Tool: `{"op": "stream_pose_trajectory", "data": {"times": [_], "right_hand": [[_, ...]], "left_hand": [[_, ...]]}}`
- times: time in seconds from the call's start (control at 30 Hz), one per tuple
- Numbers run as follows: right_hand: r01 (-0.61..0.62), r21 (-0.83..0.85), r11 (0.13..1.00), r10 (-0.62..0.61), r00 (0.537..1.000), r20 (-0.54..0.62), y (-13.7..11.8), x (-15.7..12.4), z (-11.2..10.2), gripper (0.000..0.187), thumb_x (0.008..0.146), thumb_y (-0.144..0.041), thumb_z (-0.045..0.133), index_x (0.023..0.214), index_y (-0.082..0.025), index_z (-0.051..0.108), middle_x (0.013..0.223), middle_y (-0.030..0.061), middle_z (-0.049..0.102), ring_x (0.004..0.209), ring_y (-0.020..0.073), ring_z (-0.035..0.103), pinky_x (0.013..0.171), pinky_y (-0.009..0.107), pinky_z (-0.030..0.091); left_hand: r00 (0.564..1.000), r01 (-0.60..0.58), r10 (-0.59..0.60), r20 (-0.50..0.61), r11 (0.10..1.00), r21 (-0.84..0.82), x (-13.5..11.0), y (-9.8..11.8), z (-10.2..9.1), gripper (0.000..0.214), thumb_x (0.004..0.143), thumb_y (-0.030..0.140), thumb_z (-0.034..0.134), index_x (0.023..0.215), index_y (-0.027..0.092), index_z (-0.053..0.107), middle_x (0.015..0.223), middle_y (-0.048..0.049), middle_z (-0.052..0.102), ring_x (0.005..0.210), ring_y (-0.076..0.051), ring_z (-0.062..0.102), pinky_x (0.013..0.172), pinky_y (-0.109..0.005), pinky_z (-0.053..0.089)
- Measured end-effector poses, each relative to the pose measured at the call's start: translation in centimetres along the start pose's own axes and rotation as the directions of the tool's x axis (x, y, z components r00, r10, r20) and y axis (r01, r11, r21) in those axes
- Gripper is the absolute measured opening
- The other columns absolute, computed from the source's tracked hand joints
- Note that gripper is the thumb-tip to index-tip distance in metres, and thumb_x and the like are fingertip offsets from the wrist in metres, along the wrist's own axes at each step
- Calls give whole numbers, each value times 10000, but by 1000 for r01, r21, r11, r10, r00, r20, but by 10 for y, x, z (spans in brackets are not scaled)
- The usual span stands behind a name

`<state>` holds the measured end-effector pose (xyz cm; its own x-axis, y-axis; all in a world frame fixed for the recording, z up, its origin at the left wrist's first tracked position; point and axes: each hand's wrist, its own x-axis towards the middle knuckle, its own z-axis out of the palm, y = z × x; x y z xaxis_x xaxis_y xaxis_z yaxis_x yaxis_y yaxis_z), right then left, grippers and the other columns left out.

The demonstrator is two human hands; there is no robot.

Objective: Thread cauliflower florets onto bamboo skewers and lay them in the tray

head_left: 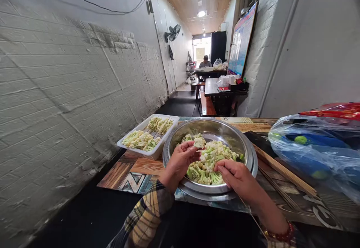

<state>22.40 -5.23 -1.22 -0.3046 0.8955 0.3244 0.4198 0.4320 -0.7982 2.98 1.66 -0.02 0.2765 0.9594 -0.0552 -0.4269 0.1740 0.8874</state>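
My left hand (181,160) pinches a small cauliflower floret (199,142) over a wide steel bowl (250,154). Low over the same bowl, my right hand (236,175) grips a thin bamboo skewer (254,220), whose long end trails toward my right sleeve. Pale green and white florets (208,160) sit at the skewer's front, just left of my right fingers; how many are threaded I cannot tell. Loose cut cauliflower (197,173) fills much of the bowl below both hands. To the left, a white plastic tray (176,122) holds several loaded cauliflower skewers (140,140).
Bare bamboo skewers (284,167) lie right of the bowl on the patterned wood table (149,165). Beyond them is a clear plastic bag (317,146) with blue and green contents. A brick wall (70,90) runs along the left. Farther back, a person (205,62) sits behind tables.
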Motion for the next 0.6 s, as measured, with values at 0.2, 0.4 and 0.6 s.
{"op": "stream_pose_trajectory", "data": {"times": [0.2, 0.4, 0.6], "right_hand": [[57, -128, 990, -52, 998, 45, -4, 3, 5, 284, 959, -281, 366, 838, -184, 604, 711, 4, 623, 678, 142, 586, 640, 246, 406], [23, -202, 979, -20, 1000, 17, -5, 4, 9, 296, 959, -286, 359, 829, -186, 605, 734, 9, 630, 695, 149, 582, 652, 256, 411], [22, -243, 970, -14, 999, 37, -7, 4, 10, 321, 964, -315, 336, 839, -191, 604, 745, 23, 631, 713, 162, 589, 664, 265, 429]], "left_hand": [[995, -62, 64, -72, 998, 31, -3, -2, 2, 329, 639, 289, 784, 863, 136, 599, 773, -55, 705, 672, -129, 659, 588, -200, 474], [997, -72, 72, -38, 997, -1, -7, -2, -1, 332, 645, 293, 777, 898, 125, 643, 800, -73, 708, 695, -130, 646, 627, -217, 474], [990, -129, 127, -53, 991, -23, -6, -2, -4, 269, 592, 232, 795, 793, 124, 653, 683, -18, 650, 589, -106, 591, 540, -209, 430]]}}
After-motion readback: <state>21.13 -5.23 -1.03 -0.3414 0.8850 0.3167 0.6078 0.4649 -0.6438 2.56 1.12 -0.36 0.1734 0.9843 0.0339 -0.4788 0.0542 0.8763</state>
